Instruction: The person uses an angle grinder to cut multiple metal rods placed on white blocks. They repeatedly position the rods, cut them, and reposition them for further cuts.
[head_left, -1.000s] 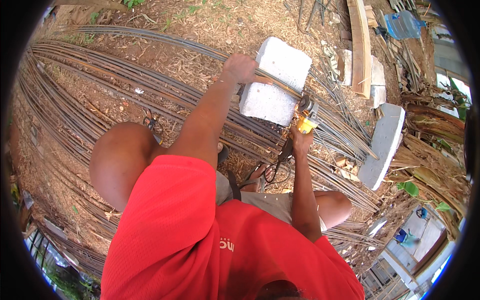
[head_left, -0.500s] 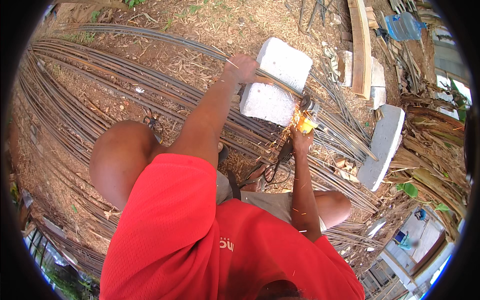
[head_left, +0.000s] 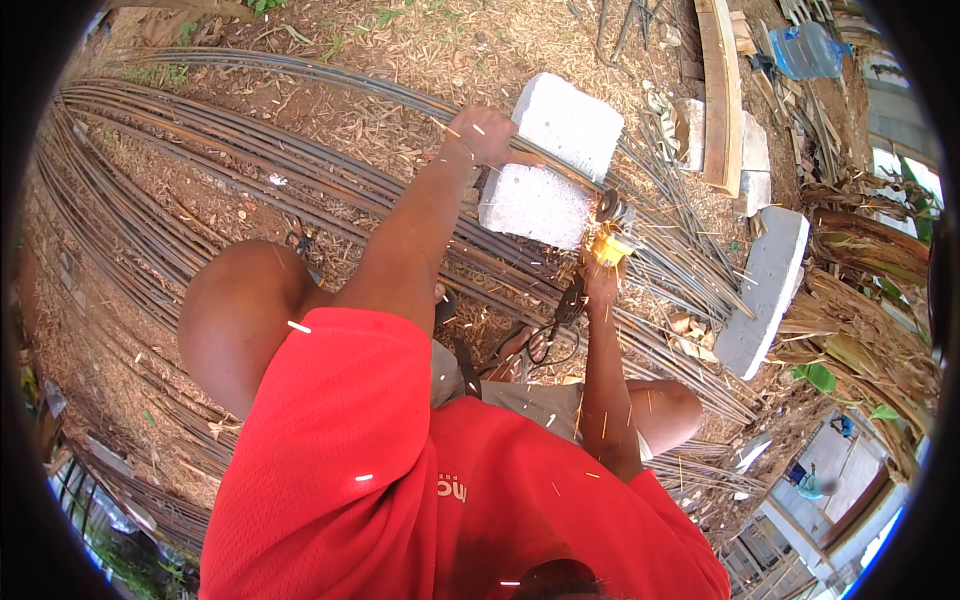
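Note:
My left hand (head_left: 487,136) is closed round a bundle of steel rebar rods (head_left: 562,172) that lies across a pale concrete block (head_left: 570,125). My right hand (head_left: 603,280) grips a yellow angle grinder (head_left: 612,250) at the block's right edge. The grinder's disc (head_left: 608,207) meets the rods just past the block, and bright sparks fly off towards my arms and body. A black power cord (head_left: 545,343) loops below the right hand. The exact cut point is hidden by the disc and guard.
Long rebar rods (head_left: 250,135) spread over the ground to the left and beneath the block. A second concrete block (head_left: 765,295) stands at the right by the rod ends. Wooden planks (head_left: 722,110), a blue water bottle (head_left: 808,50) and dry banana trunks (head_left: 865,250) lie farther right.
Sparks have scattered more widely over my arms and shirt. The hands, rods and grinder have hardly moved.

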